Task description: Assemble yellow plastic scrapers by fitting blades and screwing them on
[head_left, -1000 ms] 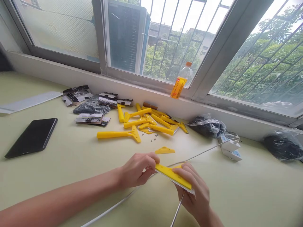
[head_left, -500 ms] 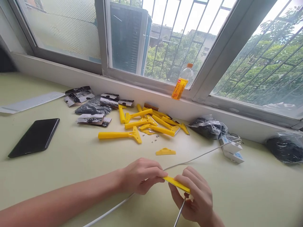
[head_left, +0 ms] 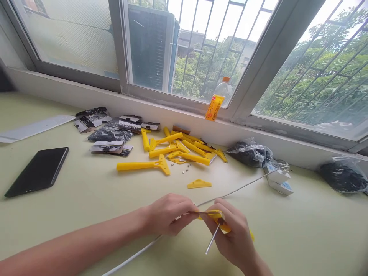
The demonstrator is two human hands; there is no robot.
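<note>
Intently, two bare hands are working at the lower centre of the frame, both closed on one yellow scraper (head_left: 216, 215) just above a pale bench (head_left: 287, 230). The left hand (head_left: 173, 214) is pinching the scraper's left end between thumb and fingers, nearly shut; the right hand (head_left: 234, 232) is curling its fingers around the other end while also holding one screwdriver (head_left: 212, 240), whose metal shaft is slanting toward the bottom of the frame.

Just beyond the hands, one loose yellow plate (head_left: 199, 184) is lying flat near the centre. Farther back, at least four tiny screws (head_left: 183, 172) are resting beside a pile of yellow scrapers (head_left: 195, 158), at least six in number, their overlap hiding the exact count. One separate scraper (head_left: 138, 165) is lying left of the screws.

At left, one dark phone (head_left: 37, 170) and one long pale strip (head_left: 40, 128) are occupying the bench, with at least four printed cards (head_left: 107, 145) near the pile. Three clear bags of dark material (head_left: 250, 153) are sitting along the back, one left of centre, two at right. One white cable (head_left: 135, 253) is running diagonally across the bench, and one orange-capped bottle (head_left: 215, 103) is standing by the window.
</note>
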